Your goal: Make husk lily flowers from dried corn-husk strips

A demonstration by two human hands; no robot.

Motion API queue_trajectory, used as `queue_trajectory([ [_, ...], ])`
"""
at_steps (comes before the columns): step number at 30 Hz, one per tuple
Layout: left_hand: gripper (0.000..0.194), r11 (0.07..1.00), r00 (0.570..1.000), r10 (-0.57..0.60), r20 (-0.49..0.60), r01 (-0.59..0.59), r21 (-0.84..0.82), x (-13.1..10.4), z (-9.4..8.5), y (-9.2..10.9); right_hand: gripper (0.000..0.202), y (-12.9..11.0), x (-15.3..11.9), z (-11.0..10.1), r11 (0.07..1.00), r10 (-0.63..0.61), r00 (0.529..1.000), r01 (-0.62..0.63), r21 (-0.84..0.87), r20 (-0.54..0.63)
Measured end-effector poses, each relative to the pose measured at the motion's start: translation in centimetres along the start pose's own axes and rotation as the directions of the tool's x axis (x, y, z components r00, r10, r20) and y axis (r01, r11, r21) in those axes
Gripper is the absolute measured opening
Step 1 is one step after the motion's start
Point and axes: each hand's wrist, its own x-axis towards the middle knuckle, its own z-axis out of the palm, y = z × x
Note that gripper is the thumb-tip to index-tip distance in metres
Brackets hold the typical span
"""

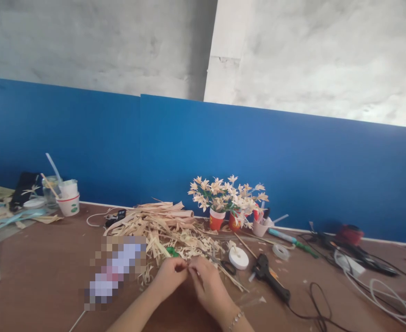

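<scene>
My left hand [170, 275] and my right hand [209, 282] meet fingertip to fingertip low in the middle of the head view. The fingers of both are pinched together; whatever lies between them is too small to make out. Just beyond them spreads a heap of dry, pale husk strips [168, 221], with a green bit [172, 251] among the scraps. Scissors [227, 266] with dark handles lie to the right of my right hand, partly under scraps. Beside them is a round white roll or lid [238, 258].
Husk flowers stand in red paper cups [216, 220] by the blue partition [168, 147]. A black glue gun [270, 279], a tape roll [280, 251] and loose cables [379, 295] lie to the right. A blurred-out screen [116, 272] and a white cup [68, 204] are on the left.
</scene>
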Motion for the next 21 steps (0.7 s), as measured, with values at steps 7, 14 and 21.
queue_trajectory([
  [7,0.012,0.949,0.965,0.22,-0.143,-0.178,0.26,-0.7,0.0,0.8,0.018,1.4,0.6,1.0,0.838,0.439,0.895,-0.379,0.393,-0.075],
  [14,0.015,0.867,0.88,0.448,-0.157,-0.384,0.317,-1.2,-0.5,1.3,0.033,1.5,0.7,0.2,0.315,0.549,0.744,-0.605,0.731,0.38],
  [21,0.012,0.923,0.93,0.359,-0.079,-0.34,0.182,-1.5,-0.5,1.7,0.025,1.3,0.2,-0.8,0.198,0.46,0.716,-0.66,0.725,0.526],
])
